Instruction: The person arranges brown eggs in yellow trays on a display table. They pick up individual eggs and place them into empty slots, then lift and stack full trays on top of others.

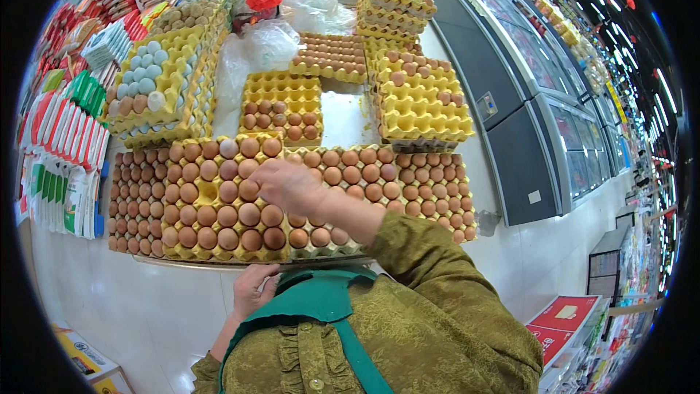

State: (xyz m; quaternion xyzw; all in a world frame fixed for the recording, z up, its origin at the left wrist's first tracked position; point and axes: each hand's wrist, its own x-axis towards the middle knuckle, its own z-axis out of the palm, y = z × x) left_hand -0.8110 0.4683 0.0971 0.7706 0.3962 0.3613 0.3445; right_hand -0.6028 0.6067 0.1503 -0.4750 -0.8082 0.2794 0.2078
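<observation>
My right hand (290, 185) reaches over the right edge of a yellow egg tray (208, 192) that is packed with brown eggs. Its fingers are blurred and bent beside a brown egg (249, 190); whether they hold or touch one cannot be told. One pocket in this tray, left of its middle, has no egg. Partly under my forearm lies another tray of brown eggs (332, 176). My left hand (255, 288) is low in front of my body, by the front edge of the stand (202, 264). Its fingers are curled, and their grip is hidden.
Further egg trays flank these at left (138, 205) and right (437, 191). Behind stand a part-filled tray (281, 87), stacked trays (429, 115) and a stack with pale blue eggs (145, 68). Clear plastic bags (265, 44) lie at the back. Freezer cabinets (514, 137) line the right.
</observation>
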